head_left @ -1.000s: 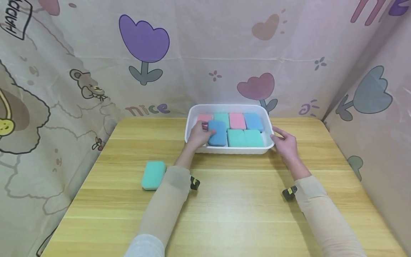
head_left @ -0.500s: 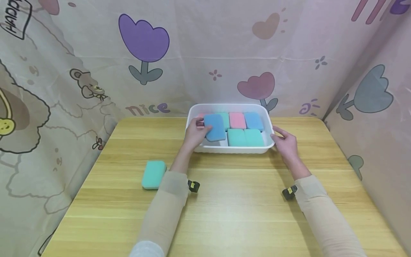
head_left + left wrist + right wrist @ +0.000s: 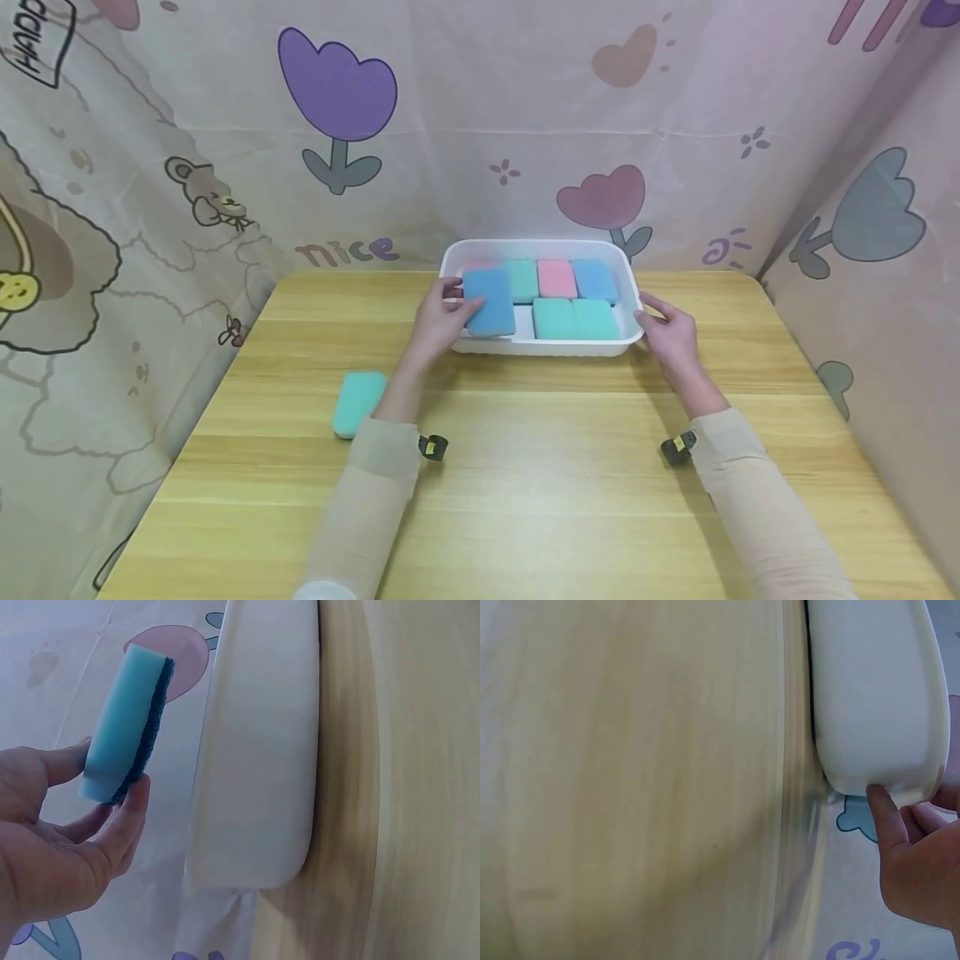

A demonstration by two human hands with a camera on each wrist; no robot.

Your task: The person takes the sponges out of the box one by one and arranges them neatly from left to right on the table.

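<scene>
In the head view my left hand [image 3: 437,321] holds a blue sponge [image 3: 491,304] over the left end of a white plastic tray [image 3: 540,348]. Thumb and fingers pinch it by one end; the left wrist view shows pale foam and a dark blue scouring layer on the sponge [image 3: 127,724]. It is raised above the tray's rim there. At the tray's right end my right hand [image 3: 670,335] grips the corner, with a fingertip against the outer wall in the right wrist view. Inside lie pink, green and blue sponges; the held one partly covers a pink sponge [image 3: 480,266].
A green sponge [image 3: 360,403] lies on the wooden table [image 3: 540,500] to the left, partly behind my left forearm. The tray stands at the table's back edge, against a printed cloth backdrop [image 3: 465,100]. More cloth hangs at both sides.
My left hand has lifted the blue sponge from the tray's front row and drawn it left, baring the tray floor beside the green sponges. The right hand keeps its place on the tray.
</scene>
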